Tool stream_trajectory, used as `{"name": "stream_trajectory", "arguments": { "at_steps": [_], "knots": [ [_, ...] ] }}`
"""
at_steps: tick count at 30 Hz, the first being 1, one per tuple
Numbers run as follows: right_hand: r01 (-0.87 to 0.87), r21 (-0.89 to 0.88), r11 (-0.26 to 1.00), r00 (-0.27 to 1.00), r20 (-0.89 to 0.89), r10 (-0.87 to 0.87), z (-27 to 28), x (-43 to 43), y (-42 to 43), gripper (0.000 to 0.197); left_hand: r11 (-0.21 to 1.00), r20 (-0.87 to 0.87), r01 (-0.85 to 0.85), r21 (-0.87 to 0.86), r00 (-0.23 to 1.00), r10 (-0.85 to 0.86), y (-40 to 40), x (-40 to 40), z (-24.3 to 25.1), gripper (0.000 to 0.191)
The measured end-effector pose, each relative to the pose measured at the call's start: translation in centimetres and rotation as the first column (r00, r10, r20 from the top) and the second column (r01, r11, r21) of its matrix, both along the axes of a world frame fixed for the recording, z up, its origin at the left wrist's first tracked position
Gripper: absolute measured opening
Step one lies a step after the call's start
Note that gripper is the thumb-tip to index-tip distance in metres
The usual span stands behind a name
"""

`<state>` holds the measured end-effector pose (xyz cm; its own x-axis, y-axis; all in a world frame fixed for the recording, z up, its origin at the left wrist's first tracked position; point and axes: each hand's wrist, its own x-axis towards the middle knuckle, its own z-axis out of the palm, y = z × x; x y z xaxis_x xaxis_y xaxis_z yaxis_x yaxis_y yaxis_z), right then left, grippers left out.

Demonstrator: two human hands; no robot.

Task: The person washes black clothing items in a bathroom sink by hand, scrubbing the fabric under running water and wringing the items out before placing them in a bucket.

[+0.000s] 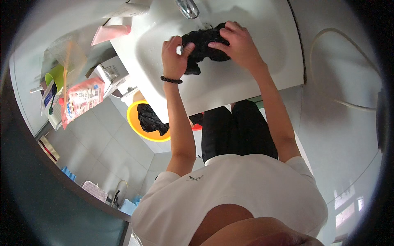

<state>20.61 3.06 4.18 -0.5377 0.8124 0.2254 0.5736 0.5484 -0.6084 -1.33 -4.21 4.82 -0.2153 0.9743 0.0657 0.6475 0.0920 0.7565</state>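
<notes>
A wet, bunched black cloth (203, 44) is held between both hands over the basin of a white sink (215, 89). My left hand (176, 58), with a dark beaded bracelet on its wrist, grips the cloth's left side, the thumb lying over its edge. At the cloth's right end my right hand (235, 46) is closed on the fabric, partly hiding it. Just beyond the cloth, water runs from a chrome faucet (188, 8). Part of the cloth hangs down near my left wrist.
Left of the basin lies a pink tube (110, 33). Farther left are a pink printed pouch (83, 98) and a green cup (57, 75). Below the sink's left edge, a yellow basin (134, 123) holds black cloth (150, 118). A hose (341, 35) curves along the right wall.
</notes>
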Motion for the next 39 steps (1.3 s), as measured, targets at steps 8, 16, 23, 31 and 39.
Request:
{"name": "stream_trajectory", "arguments": {
  "at_steps": [8, 16, 23, 31, 39],
  "knots": [
    [-0.127, -0.138, 0.982, 0.986, -0.126, 0.110, 4.9, 0.6, -0.3, 0.044, 0.885, 0.904, -0.408, -0.226, 0.250, 0.346, -0.9, 1.9, 4.4, 0.021],
    [-0.319, -0.580, 0.749, 0.944, -0.266, 0.195, 3.9, 0.2, 0.0, 0.040, 0.909, 0.943, -0.413, -0.046, 0.284, 0.176, 1.0, 3.4, 8.9, 0.016],
    [-0.301, -0.221, 0.928, 0.895, -0.401, 0.194, 3.4, -1.0, -0.3, 0.064, 0.919, 0.349, 0.363, 0.155, 0.850, -0.395, -0.9, 0.8, 9.6, 0.010],
    [-0.330, -0.260, 0.908, 0.944, -0.099, 0.315, 3.7, 2.7, -0.5, 0.038, 0.965, 0.024, 0.260, -0.036, 0.965, -0.259, -2.9, -0.1, 7.9, 0.007],
    [-0.218, -0.400, 0.890, 0.951, -0.290, 0.102, 6.7, 7.3, -0.9, 0.032, 0.892, -0.270, 0.310, -0.330, 0.874, -0.404, -6.8, -0.7, -0.1, 0.050]
  ]
}}
